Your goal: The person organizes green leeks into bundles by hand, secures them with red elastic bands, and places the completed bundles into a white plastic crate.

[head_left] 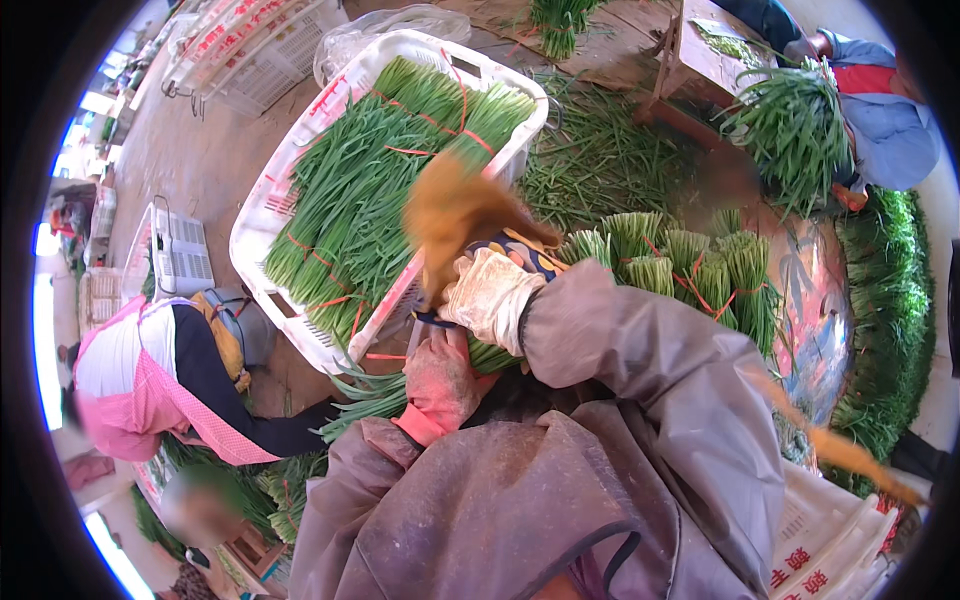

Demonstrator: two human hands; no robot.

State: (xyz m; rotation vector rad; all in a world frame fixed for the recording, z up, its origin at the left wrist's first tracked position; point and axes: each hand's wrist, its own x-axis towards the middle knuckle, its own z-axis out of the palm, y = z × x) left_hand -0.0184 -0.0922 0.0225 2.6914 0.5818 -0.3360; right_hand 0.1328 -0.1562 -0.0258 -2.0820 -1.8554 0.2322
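Observation:
My left hand (442, 385), in a pinkish-red glove, is closed around a bundle of green garlic chives (365, 395) in front of my body. Its leaves stick out to the left, and the stems show behind the glove. Just beyond it, my right hand (490, 300) wears a dirty cream glove with the fingers curled. What those fingers hold, if anything, is hidden. A blurred brown, cloth-like thing (465, 215) with dark patterned fabric covers part of the space past my right hand. Ahead stands a white plastic crate (262, 235) packed with chive bundles tied in red bands.
Upright tied chive bundles (690, 265) stand to the right. Loose leaves (600, 155) litter the floor beyond the crate. A person in pink and white (120, 375) bends at the left; another, in blue (893, 140), handles chives at upper right. A green chive pile (885, 330) lies far right.

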